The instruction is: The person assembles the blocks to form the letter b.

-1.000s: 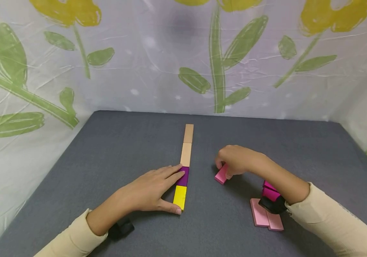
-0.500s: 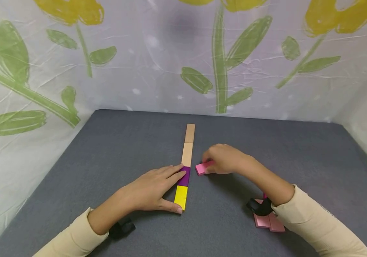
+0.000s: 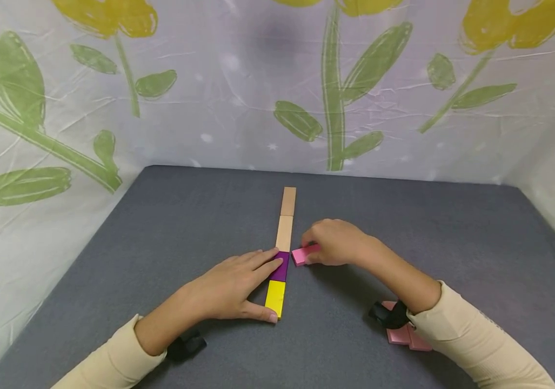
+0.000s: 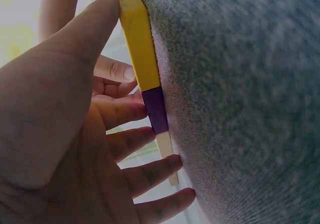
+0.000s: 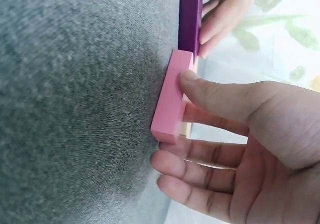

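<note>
A straight row runs away from me in the head view: a yellow block (image 3: 275, 297), a purple block (image 3: 281, 272) and two plain wooden blocks (image 3: 284, 232), end to end. My left hand (image 3: 228, 286) lies along the row's left side, fingers extended. Its fingertips rest on the purple block and its thumb tip touches the yellow block's near end. My right hand (image 3: 336, 242) pinches a pink block (image 3: 299, 257) between thumb and fingers. That block's left end is right by the purple block's far right corner, pointing crosswise to the row. In the right wrist view, the thumb (image 5: 200, 86) presses its side.
Pink blocks (image 3: 398, 336) lie flat at the right, partly hidden by the right sleeve (image 3: 472, 329) and black wrist strap (image 3: 388, 314). The grey tabletop (image 3: 199, 210) ends at a flower-printed curtain (image 3: 238, 108) behind.
My right hand has carried the pink block leftward up to the row and turned it crosswise. The right forearm now covers the magenta blocks seen earlier. My left hand stays in place.
</note>
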A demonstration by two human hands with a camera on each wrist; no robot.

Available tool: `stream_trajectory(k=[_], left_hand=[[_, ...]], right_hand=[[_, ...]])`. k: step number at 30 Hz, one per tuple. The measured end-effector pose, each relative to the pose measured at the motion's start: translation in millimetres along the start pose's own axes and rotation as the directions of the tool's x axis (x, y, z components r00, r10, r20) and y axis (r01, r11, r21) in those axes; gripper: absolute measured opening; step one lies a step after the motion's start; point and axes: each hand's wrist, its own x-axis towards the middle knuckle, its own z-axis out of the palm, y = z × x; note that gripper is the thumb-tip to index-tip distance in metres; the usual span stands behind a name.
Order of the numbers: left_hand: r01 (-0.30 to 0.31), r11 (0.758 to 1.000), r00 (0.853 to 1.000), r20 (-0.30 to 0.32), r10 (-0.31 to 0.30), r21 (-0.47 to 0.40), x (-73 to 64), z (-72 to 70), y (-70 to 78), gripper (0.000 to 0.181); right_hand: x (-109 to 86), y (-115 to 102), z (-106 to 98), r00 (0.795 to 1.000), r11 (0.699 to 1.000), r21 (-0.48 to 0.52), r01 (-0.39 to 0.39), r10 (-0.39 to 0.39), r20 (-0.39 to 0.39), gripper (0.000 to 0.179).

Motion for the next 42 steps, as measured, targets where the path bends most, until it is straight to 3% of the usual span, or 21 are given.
stream_trajectory(k=[16,28,32,37,42], left_hand=[[0.024,1.0,0.999,0.027,-0.024,0.007,2.2,0.0,2.0,0.099],[0.016,1.0,1.0,0.015,-0.016,0.006,0.9,1.4,1.7,0.099],[0.018,1.0,1.0,0.012,-0.018,0.009,0.6,1.3,1.6,0.099],[0.031,0.999,0.999,0.029,-0.032,0.013,0.5,1.4,2.2,0.099],[0.057,0.998,0.998,0.037,-0.057,0.002,-0.8,1.4,2.8,0.099]], right_hand=[[6.3,-3,-3,0.998,0.999,-0.01,-0.05,0.05,0.024,0.019],[8.4,-5,-3,0.997,0.997,-0.018,-0.073,0.073,0.036,0.02],[8.1,-3,-3,0.995,0.996,-0.007,-0.088,0.088,0.047,0.028],[-5.0,6,-10,0.99,0.994,0.004,-0.111,0.11,0.083,0.048],[-38.4,21,-24,0.986,0.99,0.054,-0.128,0.12,0.119,0.054]])
